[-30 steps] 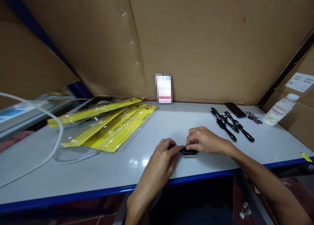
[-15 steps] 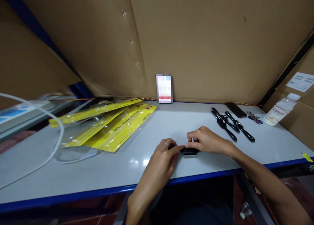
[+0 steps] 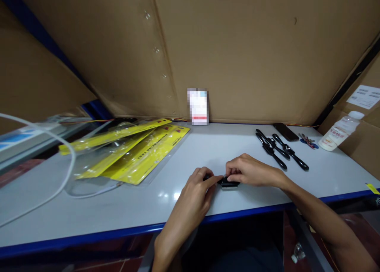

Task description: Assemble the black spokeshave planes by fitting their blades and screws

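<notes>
Near the table's front edge lies a black spokeshave (image 3: 228,182), its pale metal blade edge facing me. My left hand (image 3: 201,185) is closed around its left handle, with the index finger stretched toward the middle of the tool. The fingertips of my right hand (image 3: 245,170) are pinched at the spokeshave's middle, close to the left index fingertip. Just what they pinch there is covered by the fingers, and the right handle is mostly hidden too. Beyond my right hand, more black spokeshaves (image 3: 289,150) lie partly across one another.
Yellow packaging cards in clear plastic (image 3: 148,155) overlap on the left, beside a white cable (image 3: 72,165). A phone with a blurred screen (image 3: 198,106) leans on the cardboard wall. A dark phone (image 3: 285,132), keys (image 3: 308,141) and a bottle (image 3: 340,133) stand or lie at right.
My right fingers have curled in slightly at the spokeshave's middle. My left hand keeps its hold, and the tool stays in place. The view has shifted very slightly.
</notes>
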A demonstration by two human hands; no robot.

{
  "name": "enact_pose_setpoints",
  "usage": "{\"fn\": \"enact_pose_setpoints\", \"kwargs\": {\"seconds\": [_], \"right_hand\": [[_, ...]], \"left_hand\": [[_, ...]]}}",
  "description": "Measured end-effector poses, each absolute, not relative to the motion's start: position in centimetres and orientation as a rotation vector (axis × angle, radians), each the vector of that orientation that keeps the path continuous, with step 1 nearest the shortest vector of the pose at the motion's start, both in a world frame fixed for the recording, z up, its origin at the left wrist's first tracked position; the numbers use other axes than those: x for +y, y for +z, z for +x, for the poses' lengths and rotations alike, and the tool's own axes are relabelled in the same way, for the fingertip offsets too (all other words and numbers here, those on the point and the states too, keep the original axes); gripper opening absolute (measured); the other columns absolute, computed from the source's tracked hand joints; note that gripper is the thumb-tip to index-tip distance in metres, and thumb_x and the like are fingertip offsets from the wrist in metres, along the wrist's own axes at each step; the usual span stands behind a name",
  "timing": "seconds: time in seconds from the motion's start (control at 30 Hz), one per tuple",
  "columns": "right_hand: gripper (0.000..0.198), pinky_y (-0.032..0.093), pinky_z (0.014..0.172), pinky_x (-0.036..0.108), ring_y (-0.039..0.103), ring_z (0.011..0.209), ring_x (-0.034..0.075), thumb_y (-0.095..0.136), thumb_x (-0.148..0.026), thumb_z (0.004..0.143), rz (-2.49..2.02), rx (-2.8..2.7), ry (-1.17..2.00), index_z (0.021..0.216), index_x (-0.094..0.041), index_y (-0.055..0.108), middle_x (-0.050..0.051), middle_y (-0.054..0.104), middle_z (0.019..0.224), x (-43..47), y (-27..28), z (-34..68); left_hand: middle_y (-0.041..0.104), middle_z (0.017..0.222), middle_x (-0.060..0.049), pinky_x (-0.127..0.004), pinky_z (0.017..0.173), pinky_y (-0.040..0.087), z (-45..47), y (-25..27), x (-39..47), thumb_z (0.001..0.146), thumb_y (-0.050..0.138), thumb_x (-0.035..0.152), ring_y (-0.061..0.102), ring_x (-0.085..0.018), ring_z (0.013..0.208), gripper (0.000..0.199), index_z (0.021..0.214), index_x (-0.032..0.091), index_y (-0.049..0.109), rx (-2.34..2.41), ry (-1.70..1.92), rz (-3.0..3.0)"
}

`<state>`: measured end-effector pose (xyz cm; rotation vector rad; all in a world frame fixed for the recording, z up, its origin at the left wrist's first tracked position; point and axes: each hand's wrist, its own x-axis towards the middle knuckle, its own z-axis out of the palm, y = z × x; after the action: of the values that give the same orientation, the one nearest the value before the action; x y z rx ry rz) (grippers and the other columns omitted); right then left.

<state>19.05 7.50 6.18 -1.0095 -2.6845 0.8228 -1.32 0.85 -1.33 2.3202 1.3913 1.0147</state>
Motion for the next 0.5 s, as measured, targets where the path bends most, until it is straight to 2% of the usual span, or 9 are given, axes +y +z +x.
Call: {"fn": "enact_pose_setpoints", "kwargs": {"seconds": [0.23, 0.5], "right_hand": [[0.006, 0.044, 0.066, 0.023, 0.064, 0.071, 0.012, 0.072, -0.014, 0.086, -1.010, -2.608, 0.989, 0.090, -0.016, 0.077, 0.001, 0.073, 0.075, 7.97, 6.13, 19.40], [0.018, 0.044, 0.053, 0.022, 0.055, 0.049, 0.008, 0.070, -0.016, 0.086, -1.095, -2.557, 1.180, 0.101, -0.015, 0.079, 0.001, 0.073, 0.077, 8.47, 6.52, 20.02]], "left_hand": [[0.062, 0.099, -0.007, -0.037, 0.080, 0.052, -1.31, -1.35, 0.95, 0.097, 0.047, 0.012, 0.058, -0.022, 0.092, 0.040, 0.122, 0.028, 0.073, 1.384, 1.055, 2.347], [0.062, 0.100, -0.007, -0.037, 0.081, 0.052, -1.33, -1.24, 1.02, 0.097, 0.047, 0.013, 0.058, -0.022, 0.092, 0.039, 0.121, 0.027, 0.073, 1.380, 1.043, 2.347]]}}
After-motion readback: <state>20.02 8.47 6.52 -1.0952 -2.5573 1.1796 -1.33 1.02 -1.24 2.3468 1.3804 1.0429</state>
